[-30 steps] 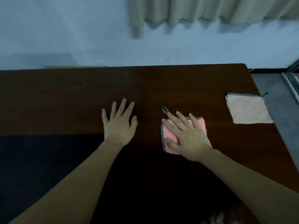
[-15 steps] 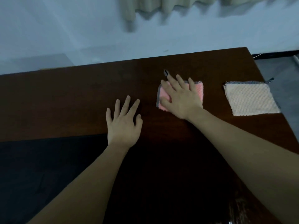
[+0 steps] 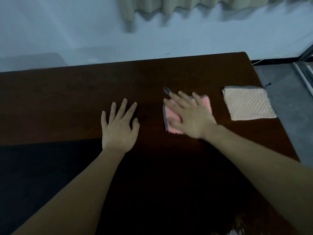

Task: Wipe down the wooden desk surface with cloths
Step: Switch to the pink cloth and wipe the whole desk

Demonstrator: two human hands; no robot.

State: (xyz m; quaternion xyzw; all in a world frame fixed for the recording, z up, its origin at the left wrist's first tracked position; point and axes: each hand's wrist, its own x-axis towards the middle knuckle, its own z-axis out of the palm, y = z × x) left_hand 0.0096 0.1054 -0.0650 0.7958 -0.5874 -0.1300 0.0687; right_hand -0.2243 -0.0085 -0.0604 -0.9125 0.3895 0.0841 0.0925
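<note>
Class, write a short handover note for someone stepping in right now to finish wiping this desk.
Right hand: flat, fingers straight, pressing the pink cloth onto the wooden desk, mid-wipe.
Left hand: open, flat on bare wood beside it, holding nothing.
Cream cloth: unused at the desk's right edge.
Done: cannot tell how much is wiped.
Left: cover the whole surface; use the cream cloth too.

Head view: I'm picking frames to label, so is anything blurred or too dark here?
Head view: the right hand on the pink cloth is motion-blurred; the left hand and cream cloth are sharper; the desk goes near black toward the bottom.
</note>
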